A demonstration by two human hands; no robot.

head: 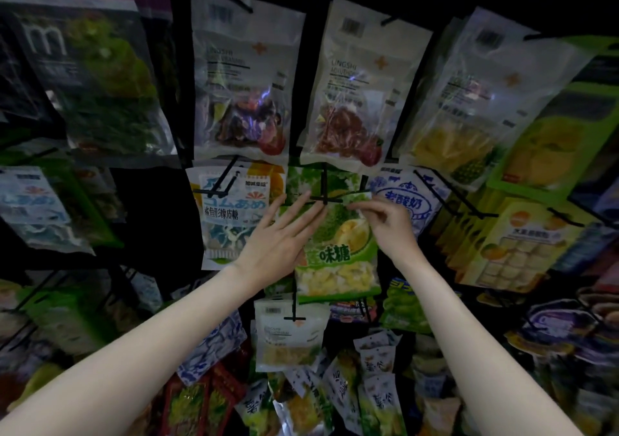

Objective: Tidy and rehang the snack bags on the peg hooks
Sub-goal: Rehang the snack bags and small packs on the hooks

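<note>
A green durian candy bag (pixel 338 241) hangs in the middle of the rack, its top at a black peg hook (pixel 325 198). My left hand (pixel 279 234) lies flat against the bag's left side, fingers straight and reaching toward the hook. My right hand (pixel 385 216) pinches the bag's upper right corner between thumb and fingers. Whether the bag's hole sits on the hook I cannot tell.
Beside it hang a blue-and-white gummy bag (pixel 231 214) on the left and a blue yogurt candy bag (pixel 408 201) on the right. Clear dried-fruit bags (pixel 241 73) fill the row above. A small clear bag (pixel 288 335) hangs below, over a heap of loose packets (pixel 335 392).
</note>
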